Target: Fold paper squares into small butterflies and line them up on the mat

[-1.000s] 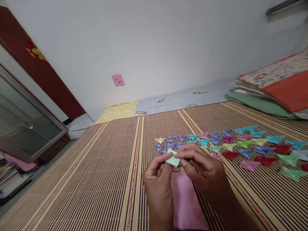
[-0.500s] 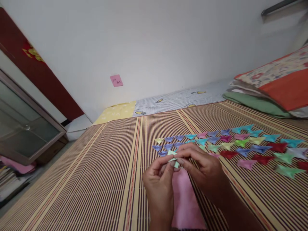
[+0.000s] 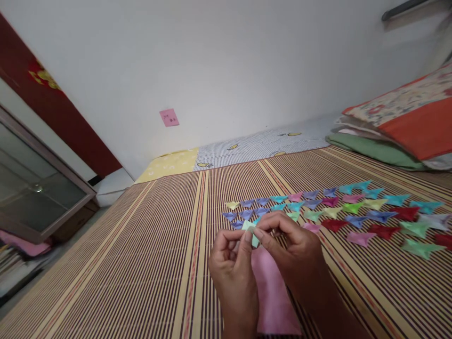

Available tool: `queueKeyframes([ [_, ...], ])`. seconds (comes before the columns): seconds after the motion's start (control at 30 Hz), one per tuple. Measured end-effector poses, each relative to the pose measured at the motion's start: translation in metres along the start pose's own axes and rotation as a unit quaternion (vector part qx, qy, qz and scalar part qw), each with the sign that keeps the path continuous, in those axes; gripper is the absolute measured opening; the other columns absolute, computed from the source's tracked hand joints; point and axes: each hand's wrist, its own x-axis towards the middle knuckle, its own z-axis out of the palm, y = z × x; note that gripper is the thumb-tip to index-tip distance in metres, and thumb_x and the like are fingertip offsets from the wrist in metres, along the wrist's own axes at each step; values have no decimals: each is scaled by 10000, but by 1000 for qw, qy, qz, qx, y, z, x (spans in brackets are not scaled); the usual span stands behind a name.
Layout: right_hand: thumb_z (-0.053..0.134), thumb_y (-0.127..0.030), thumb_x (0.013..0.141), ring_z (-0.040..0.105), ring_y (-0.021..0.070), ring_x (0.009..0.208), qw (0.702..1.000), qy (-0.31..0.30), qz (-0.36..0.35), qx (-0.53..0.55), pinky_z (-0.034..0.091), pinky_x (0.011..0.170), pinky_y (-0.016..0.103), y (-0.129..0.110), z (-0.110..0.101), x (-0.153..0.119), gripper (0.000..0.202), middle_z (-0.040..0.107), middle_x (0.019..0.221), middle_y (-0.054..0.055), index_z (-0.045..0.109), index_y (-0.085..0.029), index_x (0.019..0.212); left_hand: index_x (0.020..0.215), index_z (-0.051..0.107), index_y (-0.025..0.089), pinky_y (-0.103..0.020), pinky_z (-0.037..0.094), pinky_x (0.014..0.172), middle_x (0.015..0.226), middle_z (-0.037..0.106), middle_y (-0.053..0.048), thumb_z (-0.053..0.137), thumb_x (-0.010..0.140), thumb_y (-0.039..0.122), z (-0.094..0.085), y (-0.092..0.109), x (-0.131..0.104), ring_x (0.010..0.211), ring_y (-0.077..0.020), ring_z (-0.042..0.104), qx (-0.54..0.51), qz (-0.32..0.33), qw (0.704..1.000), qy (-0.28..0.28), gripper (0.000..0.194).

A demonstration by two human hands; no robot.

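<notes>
A small pale green folded paper [image 3: 254,241] is pinched between the fingertips of both hands. My left hand [image 3: 233,268] grips it from the left, thumb and forefinger pressed together. From the right, my right hand [image 3: 294,247] holds it with thumb and forefinger, the other fingers curled. The fingertips cover part of the paper. Below and between the hands, a pink sheet [image 3: 274,296] lies on the striped mat [image 3: 158,254]. Behind and to the right, several folded paper pieces in many colours lie in rows, among them a yellow piece [image 3: 233,205] and a green one [image 3: 423,248].
Stacked pillows [image 3: 416,122] and a green cushion [image 3: 377,151] sit at the back right. A checked cloth [image 3: 247,149] runs along the white wall, which bears a pink note [image 3: 169,117]. A glass-fronted cabinet [image 3: 35,179] stands at the left.
My right thumb and fingertips have shifted slightly left on the green paper, closer to my left fingertips. The paper is turned a little. The camera view has moved slightly.
</notes>
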Motion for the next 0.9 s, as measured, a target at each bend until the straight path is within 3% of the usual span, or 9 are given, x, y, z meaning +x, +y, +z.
queueKeyframes([
  [0.37, 706, -215, 872, 644, 182, 766, 999, 33, 41, 1, 503, 727, 326, 5, 5, -5, 105, 675, 802, -2, 646, -226, 787, 817, 596, 192, -220, 555, 667, 723, 710, 6, 809, 825, 327, 0, -3, 0, 701, -135, 697, -38, -41, 998, -13, 253],
  [0.53, 724, -258, 873, 640, 173, 709, 997, 32, 76, 3, 514, 696, 326, 6, 3, -5, 76, 687, 775, -10, 664, -225, 841, 904, 611, 196, -246, 567, 727, 797, 753, -15, 800, 840, 309, 0, 0, 0, 784, -155, 729, -62, -55, 996, -36, 229],
  [0.67, 715, -266, 879, 628, 164, 704, 997, 30, 65, -7, 498, 682, 313, 6, -1, -2, 77, 685, 768, -16, 669, -226, 831, 1093, 664, 195, -268, 574, 751, 844, 771, -27, 791, 853, 325, -3, -2, 3, 803, -166, 740, -51, -87, 993, -58, 301],
  [0.77, 722, -269, 869, 619, 162, 721, 998, 39, 55, -13, 491, 691, 309, 7, -2, -1, 78, 678, 775, -19, 670, -228, 828, 978, 719, 158, -268, 570, 714, 857, 770, -56, 746, 894, 388, -7, -6, 8, 752, -164, 729, -26, -106, 989, -99, 246],
  [0.9, 731, -272, 859, 600, 161, 717, 997, 24, 70, -14, 481, 693, 314, 8, -2, -1, 65, 661, 767, -21, 682, -229, 857, 865, 721, 151, -260, 555, 680, 832, 758, -47, 711, 925, 390, -10, -8, 10, 685, -145, 699, -17, -101, 988, -113, 247],
])
